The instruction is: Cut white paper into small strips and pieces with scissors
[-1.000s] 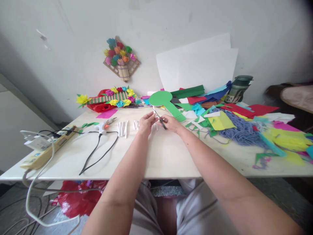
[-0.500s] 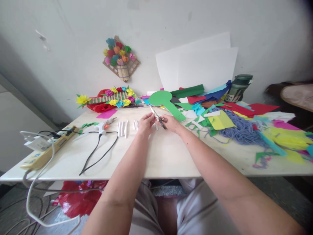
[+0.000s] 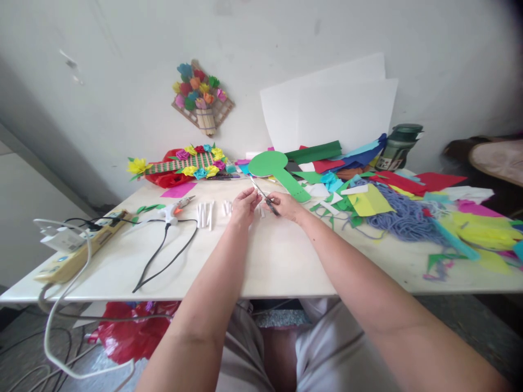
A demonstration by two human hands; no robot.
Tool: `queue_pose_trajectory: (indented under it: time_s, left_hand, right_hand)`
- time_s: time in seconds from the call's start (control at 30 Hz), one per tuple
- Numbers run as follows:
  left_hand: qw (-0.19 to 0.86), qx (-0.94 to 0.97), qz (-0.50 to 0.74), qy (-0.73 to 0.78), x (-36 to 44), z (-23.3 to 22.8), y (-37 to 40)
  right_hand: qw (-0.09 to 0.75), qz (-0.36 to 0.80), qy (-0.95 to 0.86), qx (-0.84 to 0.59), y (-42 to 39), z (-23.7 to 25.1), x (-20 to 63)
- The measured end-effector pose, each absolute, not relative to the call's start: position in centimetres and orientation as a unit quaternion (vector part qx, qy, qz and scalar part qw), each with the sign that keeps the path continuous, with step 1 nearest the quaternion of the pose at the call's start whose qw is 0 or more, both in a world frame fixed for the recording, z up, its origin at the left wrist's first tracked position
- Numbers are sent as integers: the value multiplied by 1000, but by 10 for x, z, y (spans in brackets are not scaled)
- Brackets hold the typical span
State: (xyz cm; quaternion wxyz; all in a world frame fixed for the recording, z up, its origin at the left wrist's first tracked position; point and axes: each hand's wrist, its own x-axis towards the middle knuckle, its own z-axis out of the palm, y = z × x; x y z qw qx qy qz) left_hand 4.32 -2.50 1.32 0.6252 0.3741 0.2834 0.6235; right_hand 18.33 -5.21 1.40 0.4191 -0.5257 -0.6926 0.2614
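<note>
My right hand (image 3: 283, 206) is closed round the dark handles of a pair of scissors (image 3: 265, 198), whose blades point away and to the left. Close beside it, my left hand (image 3: 245, 205) has its fingers pinched near the blades; what they hold is too small and hidden to make out. Short white paper rolls (image 3: 205, 214) lie in a row to the left of my hands. More white pieces (image 3: 227, 207) are partly covered by my left hand. Just beyond the scissors rests a green paper cutout (image 3: 268, 164) with a round head and a long strip.
A glue gun (image 3: 170, 214) with its black cord and a power strip (image 3: 84, 247) occupy the left side. Coloured paper, a yellow sheet (image 3: 371, 201) and blue-grey yarn (image 3: 402, 218) are heaped at the right. A bottle (image 3: 398, 146) and a flower-decorated piece (image 3: 183, 163) stand by the wall.
The scissors and my right hand have shifted very slightly, with the blades at a slightly different angle. Everything else on the table is where it was.
</note>
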Motion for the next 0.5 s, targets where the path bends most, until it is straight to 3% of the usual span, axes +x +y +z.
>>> queue_pose_trajectory:
  time_s: [0.2, 0.5]
  left_hand:
    - [622, 365, 635, 278, 44, 10, -23]
    - [608, 404, 620, 288, 46, 6, -21]
  right_hand:
    - [351, 153, -733, -562, -57, 21, 185]
    - [313, 109, -728, -601, -59, 24, 186]
